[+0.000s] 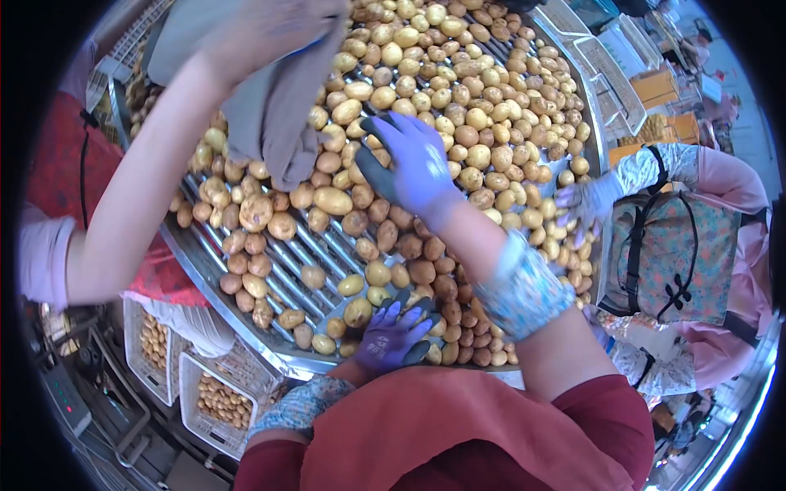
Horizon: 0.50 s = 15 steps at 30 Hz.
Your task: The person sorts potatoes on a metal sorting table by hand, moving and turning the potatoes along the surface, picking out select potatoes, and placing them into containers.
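Potatoes [333,201] of mixed size lie spread over the metal rollers [288,245] of a sorting table. My right hand [408,162], in a purple glove with dark fingertips, reaches out over the middle of them; its thumb and fingers are apart and lie on or just above potatoes. Close to my body at the near edge, my left hand [393,337], in a similar glove, rests palm down with spread fingers over potatoes. No potato shows in the grip of either hand, though both palms are hidden. Patterned sleeve covers [522,285] are on my forearms.
A co-worker's bare forearm [147,153] crosses the upper left, beside grey-brown cloth [276,123] over the potatoes. Another co-worker's gloved hand [580,205] touches potatoes at the right. A raised metal rim [215,288] borders the table. White crates [184,393] with potatoes stand below left.
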{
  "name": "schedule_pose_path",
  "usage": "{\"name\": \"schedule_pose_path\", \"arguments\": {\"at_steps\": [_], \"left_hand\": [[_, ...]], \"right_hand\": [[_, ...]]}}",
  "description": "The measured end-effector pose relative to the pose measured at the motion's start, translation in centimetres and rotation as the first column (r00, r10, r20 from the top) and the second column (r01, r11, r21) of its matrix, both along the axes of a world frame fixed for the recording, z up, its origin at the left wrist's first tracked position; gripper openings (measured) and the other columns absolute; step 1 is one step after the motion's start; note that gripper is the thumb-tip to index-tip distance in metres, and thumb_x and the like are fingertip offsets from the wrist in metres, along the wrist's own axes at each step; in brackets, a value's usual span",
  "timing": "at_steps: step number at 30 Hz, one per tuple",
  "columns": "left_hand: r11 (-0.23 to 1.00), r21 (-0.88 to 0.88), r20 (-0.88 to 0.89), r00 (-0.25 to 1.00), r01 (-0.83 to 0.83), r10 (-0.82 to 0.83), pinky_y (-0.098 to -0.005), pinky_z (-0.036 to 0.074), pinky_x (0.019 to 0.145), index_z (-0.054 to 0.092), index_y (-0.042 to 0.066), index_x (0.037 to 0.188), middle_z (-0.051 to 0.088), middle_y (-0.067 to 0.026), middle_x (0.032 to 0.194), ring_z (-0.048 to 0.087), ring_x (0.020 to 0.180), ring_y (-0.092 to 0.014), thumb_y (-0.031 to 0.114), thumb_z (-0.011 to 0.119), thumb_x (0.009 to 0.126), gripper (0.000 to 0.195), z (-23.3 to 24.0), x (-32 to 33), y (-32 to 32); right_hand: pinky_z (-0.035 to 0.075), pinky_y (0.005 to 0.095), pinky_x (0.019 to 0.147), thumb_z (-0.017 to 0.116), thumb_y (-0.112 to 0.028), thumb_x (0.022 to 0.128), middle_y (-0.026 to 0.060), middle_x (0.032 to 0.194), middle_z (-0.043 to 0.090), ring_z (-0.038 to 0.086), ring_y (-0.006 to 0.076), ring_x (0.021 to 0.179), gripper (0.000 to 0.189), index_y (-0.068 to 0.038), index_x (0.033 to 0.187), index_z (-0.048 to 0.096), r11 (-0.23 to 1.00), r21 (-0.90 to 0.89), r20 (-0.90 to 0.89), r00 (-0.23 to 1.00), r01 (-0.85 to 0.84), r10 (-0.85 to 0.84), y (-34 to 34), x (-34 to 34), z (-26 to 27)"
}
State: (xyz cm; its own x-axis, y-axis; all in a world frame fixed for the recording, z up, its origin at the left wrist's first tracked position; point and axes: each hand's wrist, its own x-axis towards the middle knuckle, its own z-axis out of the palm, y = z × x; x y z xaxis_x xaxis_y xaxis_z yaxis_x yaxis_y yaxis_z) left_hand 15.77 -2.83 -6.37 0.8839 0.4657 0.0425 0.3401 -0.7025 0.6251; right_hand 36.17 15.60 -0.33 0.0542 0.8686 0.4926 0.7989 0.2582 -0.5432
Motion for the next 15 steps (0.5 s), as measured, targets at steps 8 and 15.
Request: {"name": "schedule_pose_path", "arguments": {"at_steps": [8,15], "left_hand": [[0.539,0.181,0.149,0.565,-0.822,0.812,-0.0513,0.035,0.103,0.044,-0.002,0.136,0.051,-0.0269,0.127,0.047,0.118,-0.047,0.024,0.060,0.089,0.056,0.4,-8.6,18.0],[0.577,0.456,-0.171,0.570,-0.677,0.804,-0.0543,0.027,0.111,0.040,0.004,0.143,0.037,-0.0324,0.143,0.034,0.130,-0.054,0.032,0.058,0.089,0.063,-1.0,-10.2,19.6]], "right_hand": [[0.031,0.0546,0.107,0.062,-0.033,0.085,0.0138,0.133,0.051,0.043,0.0378,0.126,0.048,-0.015,0.129,0.055,0.911,-0.405,0.249,0.951,-0.070,0.184,-8.2,0.2,-4.4],[0.044,0.0498,0.093,0.070,-0.020,0.078,0.0184,0.117,0.059,0.055,0.0382,0.111,0.038,-0.011,0.114,0.062,0.845,-0.487,0.032,0.962,-0.222,0.271,-19.4,0.7,-1.5]]}}
